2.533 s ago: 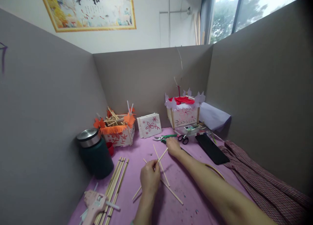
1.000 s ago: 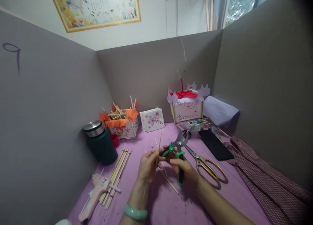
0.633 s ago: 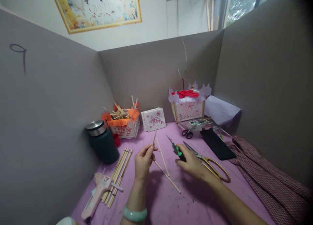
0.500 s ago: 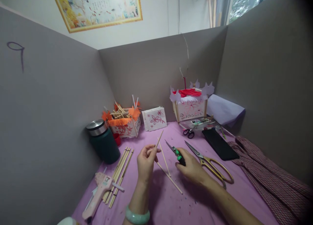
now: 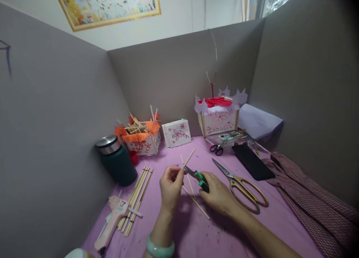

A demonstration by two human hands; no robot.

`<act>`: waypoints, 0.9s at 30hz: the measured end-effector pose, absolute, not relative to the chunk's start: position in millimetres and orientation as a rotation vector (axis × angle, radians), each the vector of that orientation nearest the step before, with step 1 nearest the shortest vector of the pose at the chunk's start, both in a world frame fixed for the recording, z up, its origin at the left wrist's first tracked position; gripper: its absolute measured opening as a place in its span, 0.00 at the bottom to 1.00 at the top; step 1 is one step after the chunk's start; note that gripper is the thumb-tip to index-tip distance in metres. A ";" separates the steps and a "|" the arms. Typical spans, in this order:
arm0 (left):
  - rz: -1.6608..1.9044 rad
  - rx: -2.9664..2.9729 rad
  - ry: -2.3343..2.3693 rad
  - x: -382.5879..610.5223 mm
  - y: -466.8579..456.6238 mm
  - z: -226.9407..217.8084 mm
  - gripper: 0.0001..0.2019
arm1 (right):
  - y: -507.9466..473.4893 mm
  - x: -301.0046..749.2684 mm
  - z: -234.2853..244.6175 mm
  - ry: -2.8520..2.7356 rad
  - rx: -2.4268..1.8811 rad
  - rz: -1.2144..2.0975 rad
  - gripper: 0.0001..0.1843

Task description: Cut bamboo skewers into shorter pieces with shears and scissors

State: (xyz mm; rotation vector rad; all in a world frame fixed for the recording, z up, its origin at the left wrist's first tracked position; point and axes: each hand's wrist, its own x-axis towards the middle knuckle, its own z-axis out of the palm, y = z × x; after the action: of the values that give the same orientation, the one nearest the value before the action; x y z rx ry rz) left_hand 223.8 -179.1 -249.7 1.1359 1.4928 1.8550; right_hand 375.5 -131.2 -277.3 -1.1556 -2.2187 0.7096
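Note:
My left hand (image 5: pixel 171 183) is closed, pinching a thin wooden stick (image 5: pixel 190 157) that slants up to the right. In my right hand (image 5: pixel 214 192) is a pair of pointed snips (image 5: pixel 200 180) with green and black handles. Their grey tips meet the stick just above my left fingertips; whether the jaws are closed is too small to tell. On the cloth below, two more thin sticks lie crossed, one of them a longer stick (image 5: pixel 200 208) near my right wrist. Large gold-handled scissors (image 5: pixel 238 183) rest right of my right hand.
A pink glue gun (image 5: pixel 113 220) and bundled sticks (image 5: pixel 137 200) lie at left, beside a dark green flask (image 5: pixel 117 162). Behind stand an orange-fringed box (image 5: pixel 143 146), flower-drawn cards (image 5: pixel 177 134) and a purple-trimmed box (image 5: pixel 218 121). A black phone (image 5: pixel 252 162) lies at right.
The snips have moved left, bringing their tips from beside the stick onto it. My left hand has shifted slightly right and the stick leans more to the right.

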 end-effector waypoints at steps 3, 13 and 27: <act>1.852 1.176 1.515 223.5 -178.7 -252.6 0.09 | -131.5 375.0 -278.4 -2.215 -1.171 0.698 0.24; 1.833 1.287 1.595 225.3 -179.3 -258.3 0.08 | -129.2 373.4 -286.1 -2.231 -1.178 0.637 0.27; 1.794 1.336 1.602 226.9 -178.7 -260.6 0.06 | -131.2 373.2 -281.7 -2.227 -1.218 0.674 0.28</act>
State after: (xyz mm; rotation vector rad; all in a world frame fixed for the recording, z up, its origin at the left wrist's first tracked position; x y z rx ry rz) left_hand 226.9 -178.7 -260.6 1.3359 1.6015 1.7935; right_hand 373.2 -131.2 -281.7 -1.2184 -2.2274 0.6736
